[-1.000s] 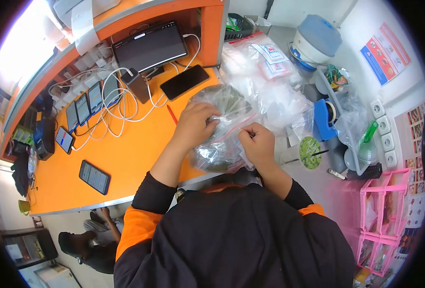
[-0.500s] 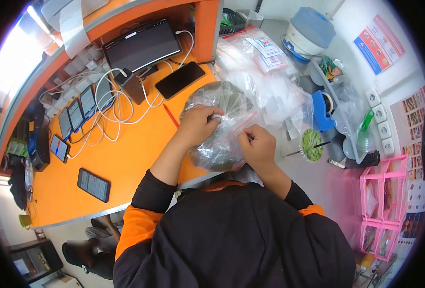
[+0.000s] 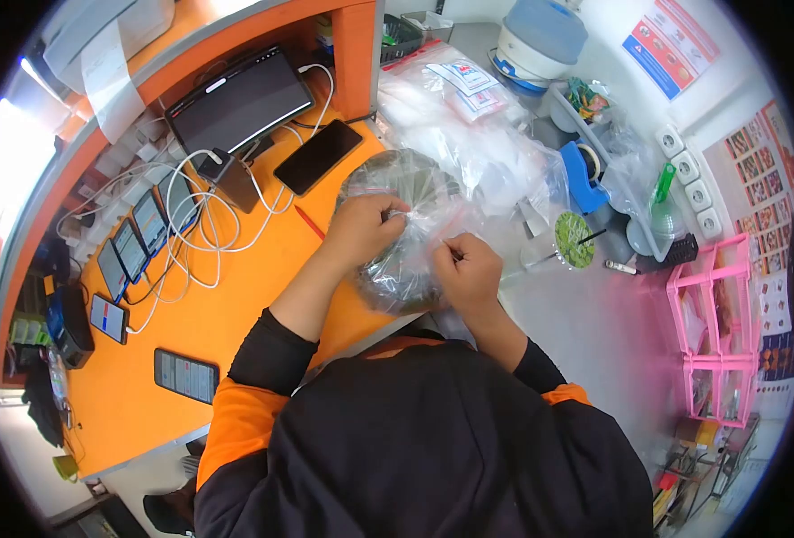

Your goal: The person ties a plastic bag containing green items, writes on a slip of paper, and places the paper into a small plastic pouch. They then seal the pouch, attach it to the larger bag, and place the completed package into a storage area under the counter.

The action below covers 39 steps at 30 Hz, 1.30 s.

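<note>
A clear plastic bag [image 3: 419,218] with a thin reddish line stretches between my two hands, creased and shiny. My left hand [image 3: 370,229] pinches its left side, fingers curled in. On the other side, my right hand [image 3: 469,273] is closed with thumb against forefinger at the bag's edge. Beneath both hands lies a large round bundle [image 3: 388,278] in clear plastic, dark greenish inside; its contents cannot be made out. It rests at the right end of the orange desk [image 3: 244,296].
A black phone [image 3: 318,157], a red pen [image 3: 309,222] and a tangle of white cables [image 3: 235,238] lie left of the bundle. Clear plastic bags [image 3: 478,161] pile up behind it. To the right stand a green-topped cup [image 3: 575,238], a blue tape dispenser [image 3: 584,179] and pink racks [image 3: 715,332].
My right hand has shifted slightly left, nearer my left hand, and the reddish line of the plastic bag shows less plainly. The whole view has turned a little.
</note>
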Tool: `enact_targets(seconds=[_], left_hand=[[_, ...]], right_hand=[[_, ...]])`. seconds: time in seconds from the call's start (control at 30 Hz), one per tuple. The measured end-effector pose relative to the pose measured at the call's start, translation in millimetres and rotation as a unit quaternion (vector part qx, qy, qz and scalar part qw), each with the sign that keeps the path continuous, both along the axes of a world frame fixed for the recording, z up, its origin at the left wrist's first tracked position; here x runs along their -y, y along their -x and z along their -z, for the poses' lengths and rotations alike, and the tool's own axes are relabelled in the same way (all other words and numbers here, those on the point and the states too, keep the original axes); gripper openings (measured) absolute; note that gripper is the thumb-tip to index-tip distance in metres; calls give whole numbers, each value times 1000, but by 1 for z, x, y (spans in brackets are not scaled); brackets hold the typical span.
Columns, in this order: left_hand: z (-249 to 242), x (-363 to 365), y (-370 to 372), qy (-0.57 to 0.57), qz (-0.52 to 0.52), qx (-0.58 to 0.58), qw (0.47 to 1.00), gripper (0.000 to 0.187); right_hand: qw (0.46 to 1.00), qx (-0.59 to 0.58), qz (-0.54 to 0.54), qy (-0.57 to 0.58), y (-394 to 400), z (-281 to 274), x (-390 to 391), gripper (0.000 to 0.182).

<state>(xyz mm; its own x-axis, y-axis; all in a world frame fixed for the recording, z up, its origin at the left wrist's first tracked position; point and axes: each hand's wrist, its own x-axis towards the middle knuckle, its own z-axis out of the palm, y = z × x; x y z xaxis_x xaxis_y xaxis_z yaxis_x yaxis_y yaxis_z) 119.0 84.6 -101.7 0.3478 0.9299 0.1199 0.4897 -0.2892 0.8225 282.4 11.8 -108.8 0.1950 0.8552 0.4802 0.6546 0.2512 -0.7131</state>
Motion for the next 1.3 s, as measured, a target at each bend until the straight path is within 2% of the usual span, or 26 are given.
enact_targets(seconds=[0.23, 0.4, 0.5, 0.7, 0.8, 0.9, 1.0, 1.1, 1.13, 1.2, 1.3], left_hand=[[-1, -10, 8, 49, 76, 28, 996, 21], [16, -29, 15, 79, 168, 79, 980, 19], [7, -33, 15, 131, 186, 73, 971, 19], [-1, -41, 17, -100, 265, -12, 959, 21], [-10, -36, 15, -109, 256, -56, 959, 24], [-6, -34, 13, -131, 205, -43, 969, 25], [-12, -29, 11, -116, 177, -8, 977, 27], [-5, -33, 5, -37, 183, 68, 980, 28], [-8, -33, 4, -27, 188, 59, 980, 29], [-18, -32, 5, -8, 198, 38, 979, 32], [-18, -40, 14, 81, 225, 83, 967, 36]], right_hand=[[999, -19, 30, -22, 8, 8, 1, 9], [997, -68, 27, 31, 7, 14, -8, 11], [995, -88, 5, 45, 6, 11, -10, 13], [991, -104, 30, 75, 8, 16, -12, 14], [987, -113, 43, 104, 9, 15, -11, 14], [985, -117, 50, 120, 8, 16, -8, 15], [977, -152, 54, 140, 11, 16, -7, 15], [976, -170, 39, 129, 18, 17, -8, 14], [978, -171, 31, 120, 21, 18, -10, 14], [981, -147, 21, 122, 24, 19, -14, 14], [985, -119, 9, 123, 25, 18, -22, 15]])
